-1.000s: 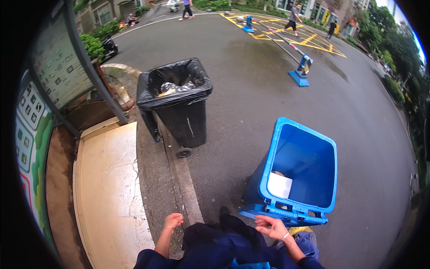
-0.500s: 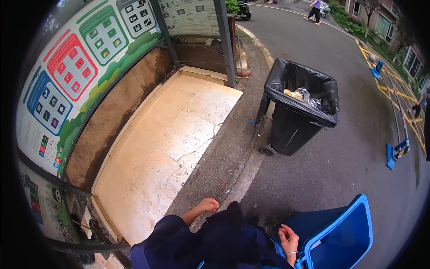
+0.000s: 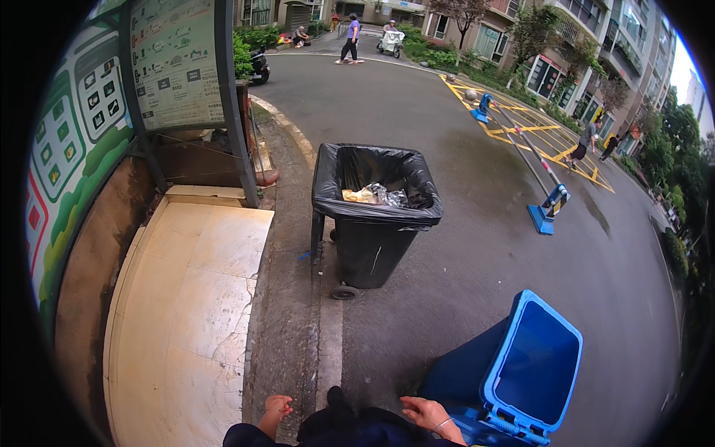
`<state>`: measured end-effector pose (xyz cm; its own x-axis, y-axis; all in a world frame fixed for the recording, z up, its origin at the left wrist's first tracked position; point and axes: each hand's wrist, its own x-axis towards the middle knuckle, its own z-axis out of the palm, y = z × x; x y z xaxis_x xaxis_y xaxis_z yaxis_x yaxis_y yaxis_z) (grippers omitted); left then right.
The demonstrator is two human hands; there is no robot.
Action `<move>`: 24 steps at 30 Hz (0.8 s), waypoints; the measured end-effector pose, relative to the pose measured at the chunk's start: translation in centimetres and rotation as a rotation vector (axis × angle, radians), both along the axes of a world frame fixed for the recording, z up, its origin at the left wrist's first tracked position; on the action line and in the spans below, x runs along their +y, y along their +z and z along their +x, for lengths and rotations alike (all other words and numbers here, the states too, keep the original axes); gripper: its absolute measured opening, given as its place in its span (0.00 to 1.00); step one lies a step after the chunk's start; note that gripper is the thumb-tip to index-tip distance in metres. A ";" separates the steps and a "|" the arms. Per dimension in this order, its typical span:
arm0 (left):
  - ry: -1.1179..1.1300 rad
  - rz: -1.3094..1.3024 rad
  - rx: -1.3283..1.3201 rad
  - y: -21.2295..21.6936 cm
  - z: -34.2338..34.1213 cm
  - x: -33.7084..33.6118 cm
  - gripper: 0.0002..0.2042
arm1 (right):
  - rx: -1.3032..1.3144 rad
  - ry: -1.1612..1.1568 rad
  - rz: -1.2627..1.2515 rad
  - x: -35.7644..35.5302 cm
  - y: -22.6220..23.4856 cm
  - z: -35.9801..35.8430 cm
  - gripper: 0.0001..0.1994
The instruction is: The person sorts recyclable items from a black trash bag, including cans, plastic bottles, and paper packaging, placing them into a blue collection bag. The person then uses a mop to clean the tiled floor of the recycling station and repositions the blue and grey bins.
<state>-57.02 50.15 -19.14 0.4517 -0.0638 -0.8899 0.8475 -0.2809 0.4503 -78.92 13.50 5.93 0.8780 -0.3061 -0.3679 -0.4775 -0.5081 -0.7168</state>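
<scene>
My left hand [image 3: 278, 407] hangs low in front of me with its fingers loosely curled in, and nothing shows in it. My right hand [image 3: 426, 412], with a bracelet at the wrist, holds nothing and has its fingers partly stretched out. It is close beside a blue wheeled bin [image 3: 469, 365] at the lower right, whose rim and inner side show. Ahead stands a black wheeled bin [image 3: 372, 257] lined with a black plastic bag [image 3: 417, 167]. Crumpled clear plastic and pale rubbish [image 3: 372, 195] lie inside it.
A tiled platform [image 3: 186, 298] and a curb [image 3: 330, 350] run along the left, beside posted sign boards [image 3: 179, 67]. Farther right, a low barrier [image 3: 525, 149] with blue feet crosses the road near yellow markings. People walk in the distance, including a person in purple [image 3: 351, 37].
My view has turned right and lifted, so both bins appear farther left and more of the street shows. My right hand has come forward with its fingers straighter.
</scene>
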 end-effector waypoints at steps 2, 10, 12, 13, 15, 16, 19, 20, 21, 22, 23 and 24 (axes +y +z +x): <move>0.132 0.074 0.033 -1.1 -1.3 2.9 0.05 | -0.043 0.016 -0.015 1.2 0.7 -0.6 0.18; -0.559 0.067 0.100 -4.5 -6.0 9.3 0.05 | -0.160 -0.230 -0.027 5.7 1.8 -10.1 0.19; -0.661 0.122 0.055 -4.3 -6.8 7.3 0.04 | -0.276 -0.334 -0.153 6.9 0.5 -15.2 0.21; -0.686 0.099 0.012 -3.6 -6.7 4.8 0.04 | -0.321 -0.395 -0.208 7.3 -0.9 -18.2 0.20; -0.732 -0.018 -0.055 -0.9 -7.8 -1.2 0.03 | -0.086 -0.551 -0.190 8.3 -2.1 -24.4 0.21; -0.783 -0.090 -0.079 0.8 -7.9 -4.7 0.03 | 0.081 -0.637 -0.069 9.3 -2.5 -28.5 0.24; -0.969 -0.011 -0.132 2.8 -9.9 -12.6 0.02 | 0.009 -0.988 -0.184 14.2 -2.6 -35.4 0.20; -1.074 -0.071 -0.088 1.4 -9.2 -13.9 0.04 | 0.071 -1.023 -0.183 15.2 -1.0 -36.6 0.21; -1.153 -0.107 -0.094 1.5 -10.1 -18.2 0.04 | 0.112 -1.031 -0.250 16.0 -2.4 -38.3 0.20; -1.171 -0.091 -0.093 2.0 -11.4 -21.7 0.04 | 0.207 -1.079 -0.291 16.6 -1.0 -38.7 0.19; -1.265 -0.046 -0.079 1.8 -13.7 -24.9 0.04 | 0.159 -1.222 -0.438 19.9 -2.7 -40.0 0.17; -1.368 -0.050 -0.093 2.3 -17.1 -28.6 0.04 | 0.151 -1.338 -0.488 21.9 -1.5 -41.3 0.17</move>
<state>-74.11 21.59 -16.86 0.0607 -0.5333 -0.8437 -0.1236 -0.8428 0.5238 -120.22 35.42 4.44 -0.2039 -0.9778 -0.0492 -0.8396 0.2005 -0.5048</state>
